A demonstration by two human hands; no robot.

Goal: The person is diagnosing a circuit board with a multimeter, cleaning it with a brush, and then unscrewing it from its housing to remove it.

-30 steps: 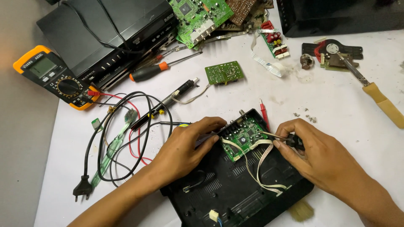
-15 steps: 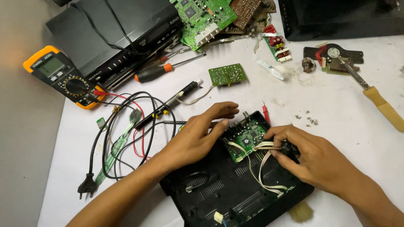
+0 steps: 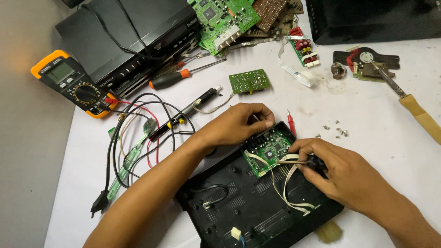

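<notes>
From the head camera, the left hand (image 3: 241, 123) is resting on the far edge of the black plastic case (image 3: 248, 206), fingers curled and pressing down on the rim just beside the green circuit board (image 3: 268, 149); it is gripping nothing, only steadying the case. The right hand (image 3: 342, 172) is sitting at the right side of the board, its thumb and fingers closing around a small dark tool or part (image 3: 316, 163) whose tip is aimed left at the board's near edge; exactly what it is cannot be told. White ribbon cables (image 3: 287, 188) are looping from the board toward the near side of the case.

The board is lying inside the case at its far end, near the middle of the table (image 3: 367, 115). Doing this well probably means keeping the left hand bearing down so the case is not sliding, holding the tool low and level, and keeping the cables free of its tip. Loose screws (image 3: 337, 131) are lying to the far right, well apart.
</notes>
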